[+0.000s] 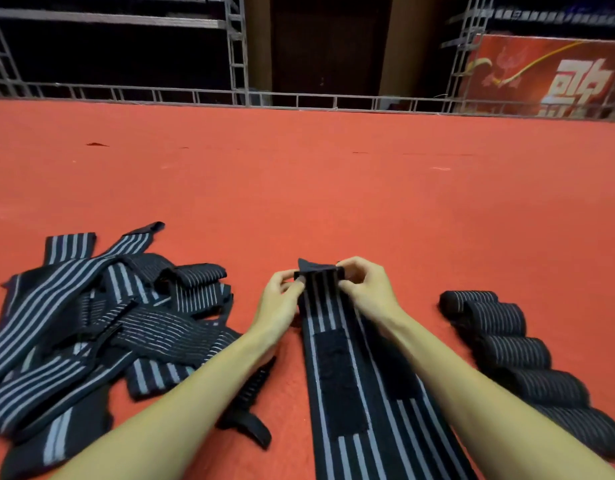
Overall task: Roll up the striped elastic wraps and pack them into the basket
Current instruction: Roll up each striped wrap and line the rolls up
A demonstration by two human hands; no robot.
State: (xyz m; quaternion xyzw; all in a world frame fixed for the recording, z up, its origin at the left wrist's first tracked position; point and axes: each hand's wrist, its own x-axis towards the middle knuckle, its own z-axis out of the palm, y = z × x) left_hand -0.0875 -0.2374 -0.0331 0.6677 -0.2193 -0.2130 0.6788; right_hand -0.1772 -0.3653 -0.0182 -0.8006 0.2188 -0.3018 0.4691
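Your two hands meet at the far end of one wrap [337,375], which lies flat on the carpet [299,185] in front of you. It runs from the bottom edge of the view straight up to your fingers. Your left hand [281,296] pinches the left side of that far end between thumb and curled fingers. Your right hand [361,285] does the same on the right side, fingers bent and pressed onto the cloth. Between them the end of the wrap is turned over into a short fold, with a dark corner sticking up behind it. A black fastening patch [337,382] sits on the wrap nearer to you, between your forearms.

To your left the loose wraps [91,323] lie in a tangled heap, crossing over each other. A black ribbed piece [250,403] lies just under your left forearm; you cannot tell what it is. To your right five rolls [513,351] lie side by side in a row, touching. Beyond the carpet stand a metal railing [195,95] and a red banner [541,74].
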